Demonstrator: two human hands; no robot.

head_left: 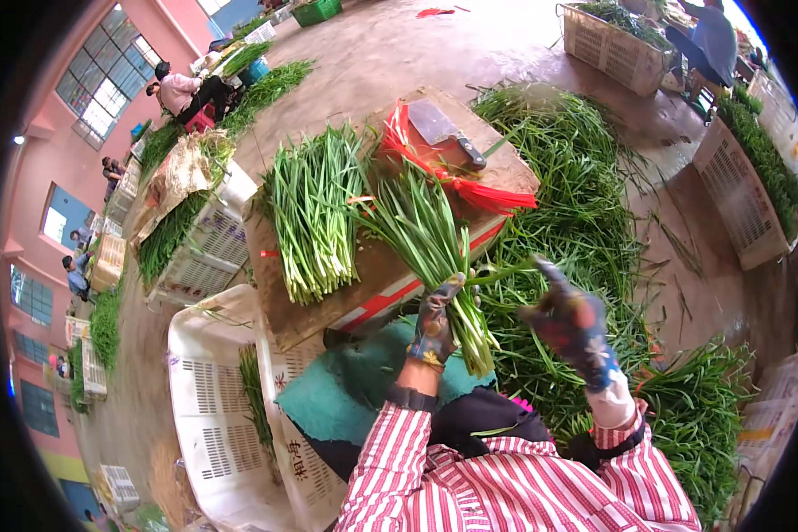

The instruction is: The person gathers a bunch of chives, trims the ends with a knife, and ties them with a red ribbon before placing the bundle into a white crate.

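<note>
My left hand, in a dark patterned glove, is closed round a bunch of chives near its pale stem ends. The leaves fan out up over the edge of a wooden board. To the right, my right hand, gloved too, is blurred, with forefinger and thumb apart. A single leaf stretches from the bunch toward that forefinger; whether they touch is unclear. On the board lie a thick row of chives, a cleaver and red ties.
Loose chives are heaped right of the board, and another heap lies nearer me. A white crate stands at my left, beside a green cloth on my lap. Filled crates and a seated person are farther off.
</note>
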